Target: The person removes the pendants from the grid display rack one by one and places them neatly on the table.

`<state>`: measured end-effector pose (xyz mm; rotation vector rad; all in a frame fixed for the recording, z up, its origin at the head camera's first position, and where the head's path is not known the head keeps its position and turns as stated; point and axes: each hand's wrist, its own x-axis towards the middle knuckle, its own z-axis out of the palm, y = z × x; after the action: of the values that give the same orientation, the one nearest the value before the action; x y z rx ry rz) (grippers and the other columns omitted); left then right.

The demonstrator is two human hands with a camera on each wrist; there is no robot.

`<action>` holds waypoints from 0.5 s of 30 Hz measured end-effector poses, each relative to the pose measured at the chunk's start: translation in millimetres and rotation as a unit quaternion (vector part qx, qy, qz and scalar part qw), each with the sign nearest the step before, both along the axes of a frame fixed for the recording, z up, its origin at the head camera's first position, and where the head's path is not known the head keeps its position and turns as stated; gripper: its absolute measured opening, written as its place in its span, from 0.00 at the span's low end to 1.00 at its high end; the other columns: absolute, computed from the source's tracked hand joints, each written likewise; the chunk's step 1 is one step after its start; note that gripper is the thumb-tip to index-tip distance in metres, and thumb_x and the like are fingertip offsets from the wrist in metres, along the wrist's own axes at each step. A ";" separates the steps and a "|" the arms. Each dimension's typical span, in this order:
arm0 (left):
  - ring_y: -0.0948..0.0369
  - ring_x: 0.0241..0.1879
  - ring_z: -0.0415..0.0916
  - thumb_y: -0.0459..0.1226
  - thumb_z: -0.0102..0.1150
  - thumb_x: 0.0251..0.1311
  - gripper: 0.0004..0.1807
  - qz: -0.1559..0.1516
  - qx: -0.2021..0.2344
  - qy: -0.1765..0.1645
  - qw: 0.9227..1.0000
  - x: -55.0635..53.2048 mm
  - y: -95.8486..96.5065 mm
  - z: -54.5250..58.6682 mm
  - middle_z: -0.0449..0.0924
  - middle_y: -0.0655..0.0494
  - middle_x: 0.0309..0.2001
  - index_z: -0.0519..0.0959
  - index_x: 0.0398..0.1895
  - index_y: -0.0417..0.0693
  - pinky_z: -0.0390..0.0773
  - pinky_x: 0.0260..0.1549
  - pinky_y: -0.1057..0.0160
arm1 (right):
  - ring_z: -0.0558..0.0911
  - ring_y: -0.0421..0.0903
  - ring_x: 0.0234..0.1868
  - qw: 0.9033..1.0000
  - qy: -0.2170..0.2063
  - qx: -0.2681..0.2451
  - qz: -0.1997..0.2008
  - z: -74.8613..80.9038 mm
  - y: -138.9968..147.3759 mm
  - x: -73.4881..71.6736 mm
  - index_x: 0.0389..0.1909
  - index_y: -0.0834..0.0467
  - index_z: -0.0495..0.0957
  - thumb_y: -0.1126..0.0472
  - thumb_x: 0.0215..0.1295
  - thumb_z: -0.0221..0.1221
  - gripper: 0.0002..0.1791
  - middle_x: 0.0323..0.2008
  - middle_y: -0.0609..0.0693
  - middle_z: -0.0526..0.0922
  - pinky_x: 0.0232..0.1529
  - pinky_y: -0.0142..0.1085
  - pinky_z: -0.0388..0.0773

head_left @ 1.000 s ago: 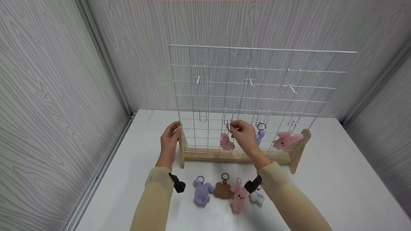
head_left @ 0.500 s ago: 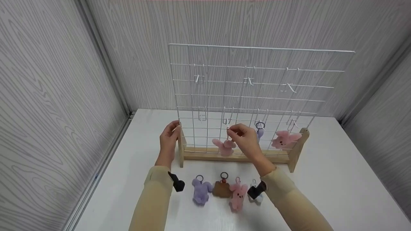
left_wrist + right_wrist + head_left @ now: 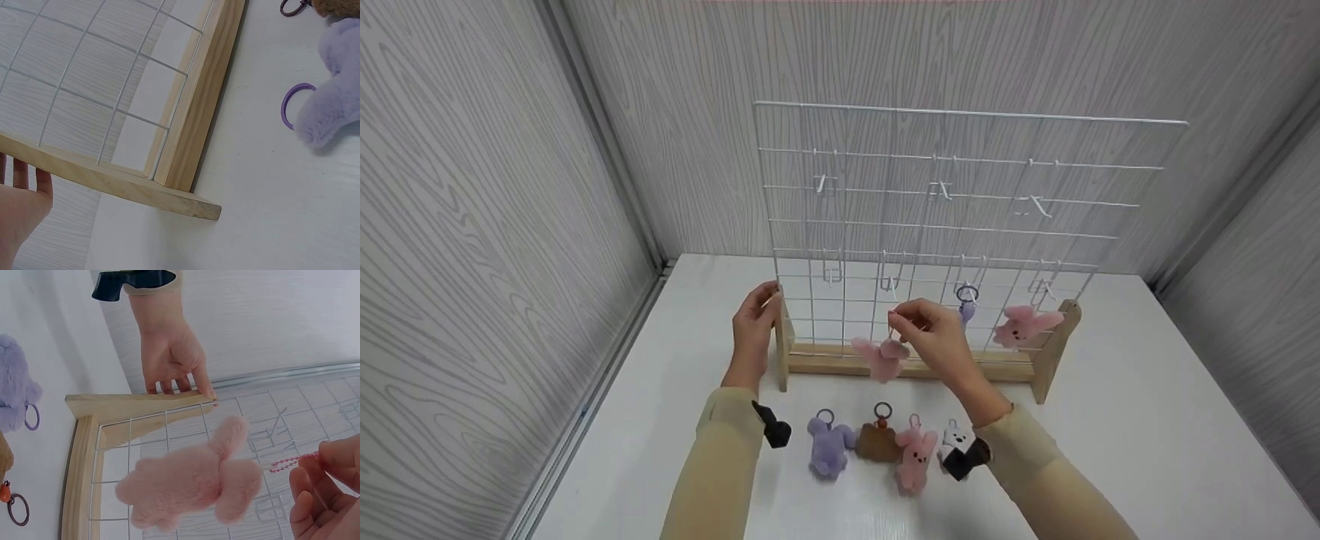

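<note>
My right hand [image 3: 934, 334] pinches the pink bead chain [image 3: 292, 461] of a pink plush bunny keychain [image 3: 185, 481]. The bunny dangles in front of the lower part of a white wire grid rack [image 3: 971, 112], below a white hook [image 3: 892, 283]. In the right wrist view its back shows and its face is hidden. My left hand [image 3: 755, 322] grips the rack's left wooden side foot [image 3: 112, 183], thumb on one face and fingers on the other. Another pink bunny [image 3: 1024, 326] and a purple plush keychain [image 3: 967, 309], partly behind my right hand, hang on the rack's right half.
On the white table [image 3: 1147, 435] before the rack lie a purple plush [image 3: 830, 450], a brown plush [image 3: 877, 442], a pink bunny [image 3: 915, 457] and a white plush [image 3: 952, 436] partly covered by the wrist camera. Bare hooks [image 3: 821, 184] line the upper grid.
My right hand has come down and toward me from the hook, bringing the pink bunny along, which has swung round. The left hand stays on the rack's side foot.
</note>
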<state>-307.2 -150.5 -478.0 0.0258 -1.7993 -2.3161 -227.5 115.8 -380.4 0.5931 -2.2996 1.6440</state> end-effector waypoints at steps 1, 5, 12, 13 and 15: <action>0.60 0.57 0.68 0.40 0.55 0.64 0.19 0.001 0.000 0.000 1.000 0.2 0.2 0.2 0.69 0.54 0.58 0.72 0.57 0.48 0.68 0.54 0.57 | 0.76 0.55 0.28 1.000 0.002 0.002 0.002 -0.1 0.6 1.4 0.35 0.70 0.79 0.70 0.62 0.59 0.05 0.29 0.60 0.80 0.27 0.26 0.72; 0.61 0.56 0.68 0.41 0.55 0.64 0.19 0.003 -0.010 0.007 1.000 -2.1 -0.1 -3.9 0.70 0.55 0.57 0.72 0.57 0.50 0.69 0.52 0.59 | 0.76 0.56 0.27 1.000 0.005 -0.006 0.015 -2.8 4.5 4.6 0.35 0.70 0.79 0.70 0.62 0.58 0.06 0.29 0.61 0.80 0.26 0.27 0.71; 0.62 0.55 0.69 0.42 0.55 0.64 0.19 0.007 -0.021 0.013 1.000 -4.0 0.1 -6.3 0.70 0.56 0.56 0.72 0.57 0.50 0.69 0.51 0.60 | 0.76 0.58 0.28 0.999 0.007 -0.018 0.028 -9.7 12.3 11.0 0.35 0.71 0.79 0.71 0.62 0.58 0.05 0.29 0.61 0.79 0.26 0.28 0.72; 0.62 0.55 0.69 0.42 0.55 0.64 0.19 0.009 -0.021 0.012 1.000 -4.1 0.3 -6.2 0.70 0.56 0.56 0.72 0.57 0.49 0.69 0.51 0.60 | 0.76 0.55 0.28 0.999 0.004 -0.020 0.026 -10.9 13.7 12.0 0.35 0.71 0.79 0.71 0.62 0.58 0.05 0.29 0.61 0.79 0.25 0.28 0.72; 0.61 0.55 0.69 0.42 0.55 0.64 0.19 0.011 -0.022 0.009 1.000 -4.0 0.5 -6.1 0.70 0.55 0.56 0.72 0.57 0.49 0.69 0.52 0.59 | 0.76 0.50 0.27 1.000 -0.003 -0.023 0.019 -14.1 16.8 13.7 0.34 0.70 0.79 0.71 0.62 0.58 0.05 0.29 0.60 0.79 0.25 0.28 0.72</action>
<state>-311.2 -150.0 -484.1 0.0177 -1.8297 -2.2538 -213.8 132.6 -394.5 0.6269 -2.2632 1.7132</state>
